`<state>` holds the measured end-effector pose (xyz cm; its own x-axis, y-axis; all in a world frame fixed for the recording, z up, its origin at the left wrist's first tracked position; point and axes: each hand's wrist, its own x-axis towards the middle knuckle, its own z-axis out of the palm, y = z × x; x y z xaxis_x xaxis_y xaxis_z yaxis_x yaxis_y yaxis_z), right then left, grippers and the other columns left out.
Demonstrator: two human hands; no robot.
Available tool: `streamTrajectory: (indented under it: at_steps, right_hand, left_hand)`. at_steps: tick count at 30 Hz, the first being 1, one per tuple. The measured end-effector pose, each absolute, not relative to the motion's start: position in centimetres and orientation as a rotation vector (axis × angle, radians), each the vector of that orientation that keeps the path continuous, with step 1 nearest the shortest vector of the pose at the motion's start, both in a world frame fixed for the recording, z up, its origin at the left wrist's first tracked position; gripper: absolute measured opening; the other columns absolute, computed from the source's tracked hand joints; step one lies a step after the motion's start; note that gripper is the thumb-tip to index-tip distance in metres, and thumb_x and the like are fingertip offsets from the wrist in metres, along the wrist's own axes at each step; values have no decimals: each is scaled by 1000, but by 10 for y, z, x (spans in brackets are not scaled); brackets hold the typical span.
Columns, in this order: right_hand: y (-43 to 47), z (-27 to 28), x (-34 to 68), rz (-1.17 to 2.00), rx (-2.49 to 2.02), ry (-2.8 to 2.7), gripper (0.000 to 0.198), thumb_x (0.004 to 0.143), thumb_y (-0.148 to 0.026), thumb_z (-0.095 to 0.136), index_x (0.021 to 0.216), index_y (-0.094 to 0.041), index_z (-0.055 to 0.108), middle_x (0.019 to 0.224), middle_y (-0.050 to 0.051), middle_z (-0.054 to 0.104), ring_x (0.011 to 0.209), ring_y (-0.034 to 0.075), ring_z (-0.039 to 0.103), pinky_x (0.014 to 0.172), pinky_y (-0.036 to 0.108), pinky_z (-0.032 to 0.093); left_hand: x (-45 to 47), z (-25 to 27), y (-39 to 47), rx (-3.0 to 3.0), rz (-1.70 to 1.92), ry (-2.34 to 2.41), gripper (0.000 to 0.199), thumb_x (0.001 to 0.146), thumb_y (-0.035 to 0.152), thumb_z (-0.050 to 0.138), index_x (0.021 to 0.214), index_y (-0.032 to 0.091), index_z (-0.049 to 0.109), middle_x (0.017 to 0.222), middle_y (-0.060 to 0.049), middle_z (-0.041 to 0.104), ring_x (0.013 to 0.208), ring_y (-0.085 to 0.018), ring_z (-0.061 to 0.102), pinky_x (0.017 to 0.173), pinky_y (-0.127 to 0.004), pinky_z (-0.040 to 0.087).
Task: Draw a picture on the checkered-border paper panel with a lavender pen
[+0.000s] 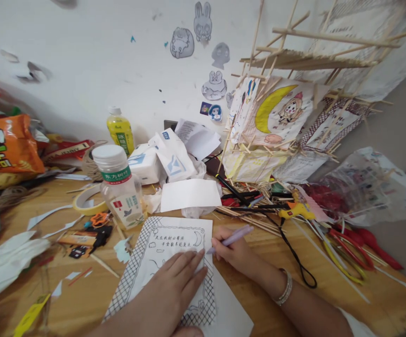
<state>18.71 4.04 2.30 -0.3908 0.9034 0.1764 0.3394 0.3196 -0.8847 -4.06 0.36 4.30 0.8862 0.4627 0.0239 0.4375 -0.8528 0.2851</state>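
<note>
From where I'm standing, the person's left hand [178, 276] is lying flat on a paper [166, 248], its fingers stretching out loosely and grasping nothing. The right hand [229, 250] is grasping a lilac pen [238, 235] between its fingers, and the pen is slanting so that its tip is pointing at the paper's right edge; I can't tell whether it is touching. A bracelet [285, 288] is circling the right wrist.

The paper is lying on the tabletop [276, 267] right in front of the person, showing a crosshatched border, lines of handwriting and a small moon near its top right corner. A blank sheet [232, 299] is peeking out from under its lower right side.

Just beyond the paper, a clear jar [120, 196] is standing at the left, with a tape roll [99, 206] lying beside it. A white card [190, 195] is sitting behind the paper, in front of the tissue packs [176, 157]. Over on the right, a yellow glue gun [297, 210] is lying near some red-handled scissors [353, 248]. Behind them, a stick frame [329, 38] is rising against the wall, bearing a drawing [276, 112] with a yellow moon. An orange snack bag [13, 145] is resting far left.
</note>
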Motion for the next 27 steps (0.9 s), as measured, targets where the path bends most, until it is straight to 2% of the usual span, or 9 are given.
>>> streamTrajectory:
  at_steps: [10, 18, 27]
  right_hand:
    - [41, 24, 187, 1021, -1089, -1935, 25, 90, -26, 48, 66, -21, 44, 67, -3, 45, 65, 14, 44, 62, 27, 35]
    - [41, 23, 187, 1024, -1090, -1927, 25, 90, -26, 49, 66, -21, 44, 66, -3, 45, 64, 14, 44, 62, 26, 35]
    - [41, 24, 186, 1099, -1082, -1873, 29, 91, -34, 49, 65, -21, 45, 61, -4, 45, 58, 13, 43, 56, 25, 34]
  left_hand:
    - [-41, 37, 6, 2776, 236, 668, 77, 89, 66, 45, 142, 11, 40, 148, -24, 29, 135, -44, 29, 103, -63, 31]
    - [-40, 40, 5, 2763, 138, 691, 79, 90, 68, 39, 143, 10, 39, 149, -26, 26, 135, -45, 27, 102, -65, 31]
    - [-41, 42, 6, 2748, 130, 701, 77, 91, 68, 38, 142, 11, 40, 149, -24, 27, 136, -43, 27, 104, -63, 31]
